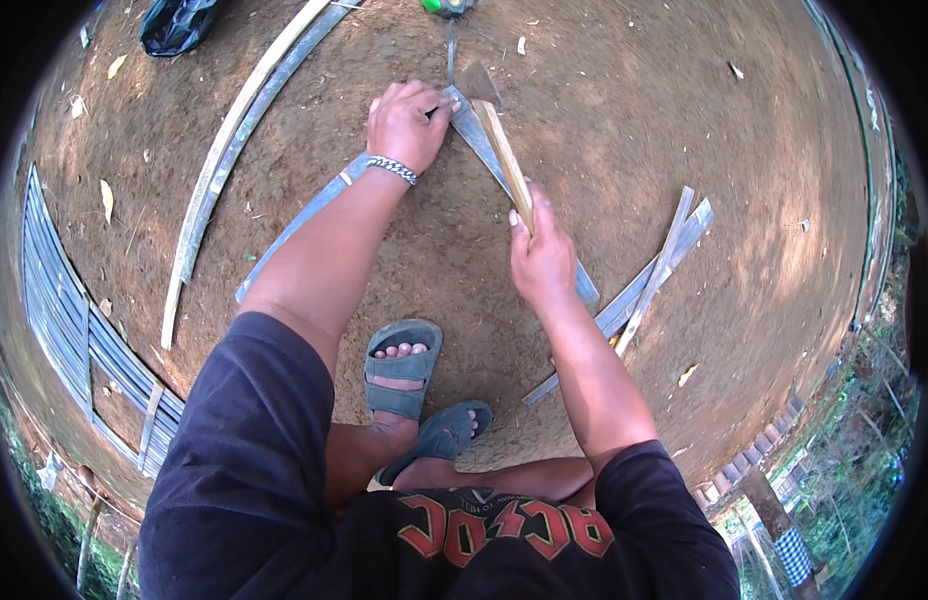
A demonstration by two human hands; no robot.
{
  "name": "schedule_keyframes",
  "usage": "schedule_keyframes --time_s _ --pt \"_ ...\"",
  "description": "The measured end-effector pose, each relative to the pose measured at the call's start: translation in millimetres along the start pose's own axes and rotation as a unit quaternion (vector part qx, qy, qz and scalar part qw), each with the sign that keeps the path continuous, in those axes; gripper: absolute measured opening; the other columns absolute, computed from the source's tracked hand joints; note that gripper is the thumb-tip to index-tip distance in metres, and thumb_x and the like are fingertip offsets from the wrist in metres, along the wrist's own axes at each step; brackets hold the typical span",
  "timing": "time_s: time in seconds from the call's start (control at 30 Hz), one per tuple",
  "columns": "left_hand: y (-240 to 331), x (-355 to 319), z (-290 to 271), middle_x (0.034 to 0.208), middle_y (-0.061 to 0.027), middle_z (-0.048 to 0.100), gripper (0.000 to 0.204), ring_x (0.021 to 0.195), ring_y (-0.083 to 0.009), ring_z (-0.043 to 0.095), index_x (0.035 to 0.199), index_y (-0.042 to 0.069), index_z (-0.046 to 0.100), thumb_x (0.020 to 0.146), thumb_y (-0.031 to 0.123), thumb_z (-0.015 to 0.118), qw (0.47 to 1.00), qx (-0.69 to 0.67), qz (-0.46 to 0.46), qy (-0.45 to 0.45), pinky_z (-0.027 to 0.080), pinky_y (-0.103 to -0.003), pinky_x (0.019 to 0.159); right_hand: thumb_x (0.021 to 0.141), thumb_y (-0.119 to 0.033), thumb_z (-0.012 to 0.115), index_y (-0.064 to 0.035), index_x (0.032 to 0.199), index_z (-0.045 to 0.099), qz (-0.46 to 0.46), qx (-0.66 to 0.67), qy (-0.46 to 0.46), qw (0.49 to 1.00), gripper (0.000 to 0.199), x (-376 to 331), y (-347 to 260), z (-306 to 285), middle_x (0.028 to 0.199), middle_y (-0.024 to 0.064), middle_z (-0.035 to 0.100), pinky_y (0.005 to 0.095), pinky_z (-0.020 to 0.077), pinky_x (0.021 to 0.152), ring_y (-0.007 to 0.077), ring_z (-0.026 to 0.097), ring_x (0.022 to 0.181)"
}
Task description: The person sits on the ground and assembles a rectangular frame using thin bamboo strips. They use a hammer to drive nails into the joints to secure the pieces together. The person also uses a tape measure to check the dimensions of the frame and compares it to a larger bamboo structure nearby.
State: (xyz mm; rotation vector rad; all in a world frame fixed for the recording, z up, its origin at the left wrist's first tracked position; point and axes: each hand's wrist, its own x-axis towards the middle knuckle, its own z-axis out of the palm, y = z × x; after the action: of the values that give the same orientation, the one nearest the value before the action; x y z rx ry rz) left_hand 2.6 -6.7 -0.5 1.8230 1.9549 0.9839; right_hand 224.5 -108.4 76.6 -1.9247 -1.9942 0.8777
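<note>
Hands (409,130) (548,262), straight wooden handle (507,165), flat grey slat (470,128), gritty brown soil (684,120)

Two hands of mine are in view, one left hand (404,125) and one right hand (546,250), with one chain bracelet (393,168). I wear two sandals (396,370), making one pair, and one dark shirt (249,420). I count one wooden-handled tool (506,160), and two grey boards before me: one left board (309,210) and one right board (472,128). Far off there is one tape measure (446,6); far left, one black plastic bag (176,25) and two long strips (219,135), one pale, one grey. To the near left lies one slatted panel (59,300), its slats too close to number; to the right, one cluster of strips (689,238), three at least.
</note>
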Motion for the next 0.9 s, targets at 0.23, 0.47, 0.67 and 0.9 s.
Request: schedule_keyframes --time_s 0.23,0.47,0.67,0.9 --pt "2.7 -1.8 -5.4 0.1 -0.0028 0.07 0.016 0.102 -0.026 0.063 0.097 0.012 0.077 0.084 0.021 0.074 1.0 -0.015 0.003 -0.015 0.049 -0.04 0.091 0.098 -0.013 0.06 -0.0156 0.151 0.044 -0.073 0.01 0.063 0.995 0.056 -2.7 1.0 2.2 0.13 0.0236 0.065 0.0492 0.0549 0.092 0.0427 0.066 0.112" --pt "-5.7 -0.1 -0.4 0.102 -0.0106 0.068 0.032 0.105 -0.031 0.063 0.113 0.008 0.069 0.082 0.005 0.06 0.999 -0.012 -0.012 0.036 0.05 -0.043 0.096 0.098 -0.014 0.061 -0.014 0.15 0.046 0.011 -0.069 -0.033 0.997 0.053 0.0 -4.4 0.2 0.127 0.0219 0.066 0.0488 0.0555 0.09 0.0429 0.067 0.109" --pt "2.3 1.4 -1.5 0.101 -0.0115 0.07 0.026 0.101 -0.0316 0.066 0.107 0.007 0.065 0.082 0.004 0.059 0.996 -0.046 -0.074 0.013 0.051 -0.043 0.095 0.099 -0.015 0.06 -0.0204 0.151 0.045 -0.143 0.037 0.118 0.982 0.055 -2.7 -0.1 6.4 0.126 0.0218 0.066 0.0494 0.0554 0.088 0.043 0.067 0.108" --pt "1.8 0.6 -3.1 0.1 -0.0109 0.072 0.026 0.098 -0.0311 0.068 0.109 0.006 0.063 0.083 0.004 0.06 0.995 -0.049 -0.09 -0.002 0.051 -0.044 0.094 0.098 -0.011 0.061 -0.0148 0.151 0.044 -0.068 -0.045 0.019 0.996 0.056 -0.9 2.4 5.5 0.128 0.0219 0.065 0.0485 0.0552 0.09 0.043 0.066 0.11"
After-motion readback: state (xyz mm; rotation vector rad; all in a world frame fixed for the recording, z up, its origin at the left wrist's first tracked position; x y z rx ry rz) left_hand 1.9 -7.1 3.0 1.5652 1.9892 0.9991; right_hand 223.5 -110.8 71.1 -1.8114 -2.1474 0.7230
